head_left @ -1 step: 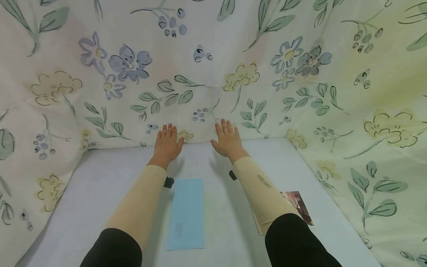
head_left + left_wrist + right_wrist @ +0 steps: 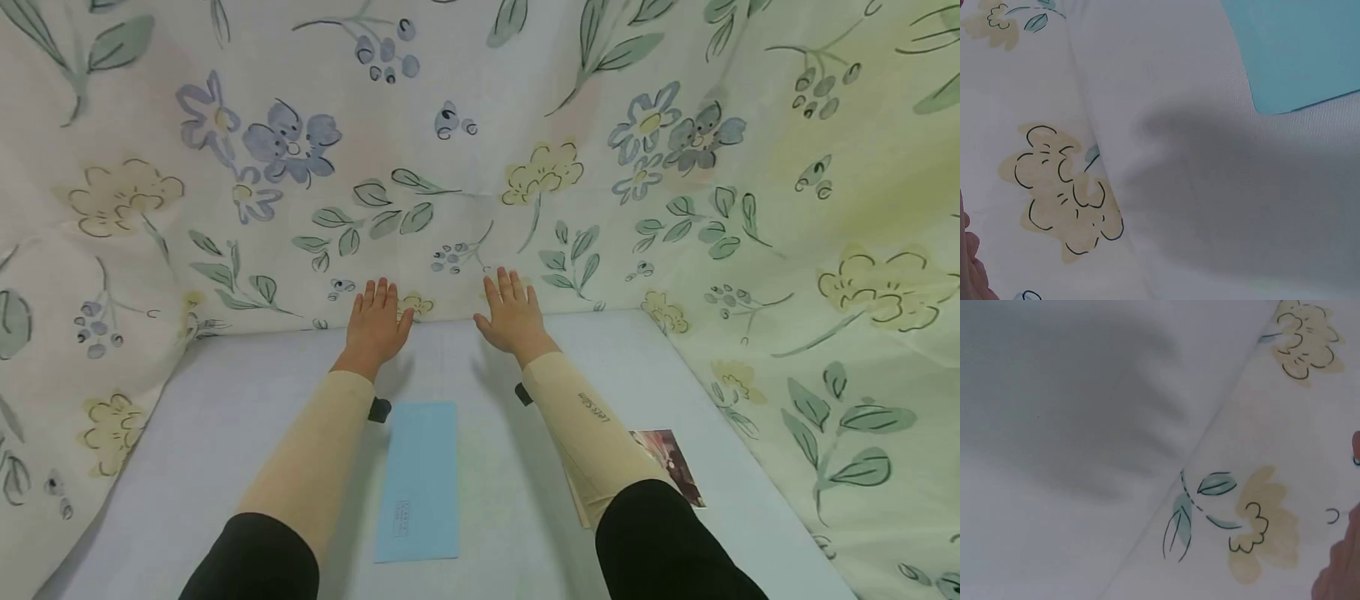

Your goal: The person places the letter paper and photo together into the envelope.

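My left hand (image 2: 375, 323) is held out over the far part of the table, fingers straight and holding nothing. To its right my right hand (image 2: 516, 315) is stretched forward the same way, thumb spread, with nothing in it. Both cast shadows on the white tabletop. A light blue envelope (image 2: 420, 475) with a small printed box lies nearer me, between the two forearms; its corner also shows in the left wrist view. Under the right forearm lies a tan flat thing (image 2: 579, 500), mostly hidden. A photo-like printed card (image 2: 678, 467) sticks out beyond that forearm.
A cloth curtain (image 2: 480, 167) with flowers and leaves rises behind the table and along its left and right sides. The white table (image 2: 225, 417) reaches back to the curtain's foot. Small black pieces (image 2: 380, 410) sit at both wrists.
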A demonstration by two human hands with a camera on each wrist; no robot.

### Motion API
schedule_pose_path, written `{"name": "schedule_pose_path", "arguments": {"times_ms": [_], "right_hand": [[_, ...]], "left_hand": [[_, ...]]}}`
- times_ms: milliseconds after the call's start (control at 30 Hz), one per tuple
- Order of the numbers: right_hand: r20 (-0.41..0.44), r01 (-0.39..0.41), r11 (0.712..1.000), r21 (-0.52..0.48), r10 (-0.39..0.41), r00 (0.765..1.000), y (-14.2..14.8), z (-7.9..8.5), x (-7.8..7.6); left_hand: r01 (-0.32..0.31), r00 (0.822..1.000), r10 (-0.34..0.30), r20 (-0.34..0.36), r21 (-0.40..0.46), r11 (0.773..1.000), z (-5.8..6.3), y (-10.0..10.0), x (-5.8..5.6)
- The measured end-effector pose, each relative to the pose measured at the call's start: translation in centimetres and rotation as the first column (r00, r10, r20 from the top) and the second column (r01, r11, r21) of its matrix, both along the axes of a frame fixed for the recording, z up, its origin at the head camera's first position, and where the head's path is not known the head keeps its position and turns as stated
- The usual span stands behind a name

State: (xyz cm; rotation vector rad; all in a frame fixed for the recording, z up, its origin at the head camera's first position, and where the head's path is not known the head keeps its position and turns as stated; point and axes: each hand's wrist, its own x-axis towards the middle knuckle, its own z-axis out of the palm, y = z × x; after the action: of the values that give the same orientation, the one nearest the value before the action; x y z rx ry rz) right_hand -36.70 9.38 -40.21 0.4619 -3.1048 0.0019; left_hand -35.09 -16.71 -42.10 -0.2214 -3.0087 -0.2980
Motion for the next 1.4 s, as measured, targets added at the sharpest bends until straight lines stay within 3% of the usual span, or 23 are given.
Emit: {"name": "schedule_pose_path", "arguments": {"times_ms": [400,733,867,1067,1400], "right_hand": [[-0.001,-0.005,0.999,-0.045,0.005,1.0,0.9,-1.0,1.9],[0.022,-0.04,0.999,-0.033,0.04,0.999,-0.2,-0.7,3.3],[0.042,-0.068,0.997,-0.027,0.069,0.997,-1.0,-1.1,4.0],[0.055,-0.086,0.996,-0.035,0.087,0.995,-1.8,-2.4,4.6],[0.03,-0.087,0.992,-0.097,0.09,0.996,-1.2,-4.1,6.4]], "left_hand": [[-0.009,0.999,0.009,0.035,-0.006,1.0,-0.2,-0.4,1.2],[-0.029,0.999,0.03,-0.042,0.031,0.999,-0.6,-1.2,2.2],[-0.033,0.999,0.036,-0.039,0.092,0.995,-1.8,-0.9,3.4],[-0.002,0.993,0.019,-0.117,0.145,0.989,-3.5,0.1,5.4],[0.034,0.989,-0.015,-0.149,0.124,0.992,-3.6,2.1,8.2]]}}
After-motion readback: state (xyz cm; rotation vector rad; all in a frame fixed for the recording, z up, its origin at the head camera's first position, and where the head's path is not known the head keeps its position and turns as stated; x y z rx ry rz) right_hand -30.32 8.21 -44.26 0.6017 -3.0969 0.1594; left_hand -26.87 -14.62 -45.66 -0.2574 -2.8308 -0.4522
